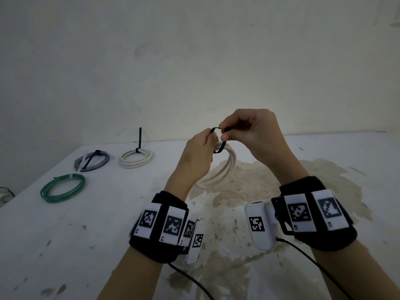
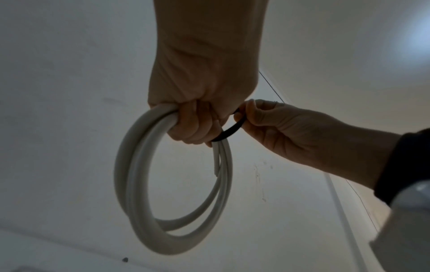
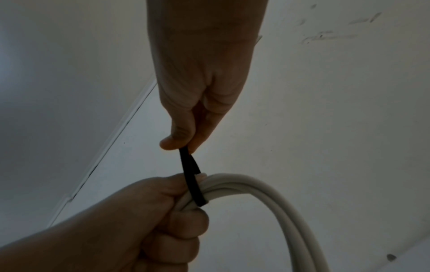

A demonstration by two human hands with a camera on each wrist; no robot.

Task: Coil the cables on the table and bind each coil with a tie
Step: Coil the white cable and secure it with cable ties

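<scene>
Above the table my left hand (image 1: 202, 148) grips the top of a white cable coil (image 1: 218, 176), which hangs from the fist as a loop of a few turns (image 2: 130, 184). A black tie (image 1: 222, 146) passes round the bundle beside the left fingers. My right hand (image 1: 229, 132) pinches the tie's upper loop between thumb and forefinger, just above the left hand. In the right wrist view the tie (image 3: 189, 176) runs from the right hand (image 3: 179, 145) down round the coil (image 3: 267, 191) next to the left hand (image 3: 167, 211).
Three bound coils lie on the white table (image 1: 86, 234) at the far left: a white one (image 1: 135, 158) with a black tie standing up, a blue-grey one (image 1: 92, 162), and a green one (image 1: 62, 188). A brownish stain (image 1: 249, 191) spreads under my hands. A wall stands behind.
</scene>
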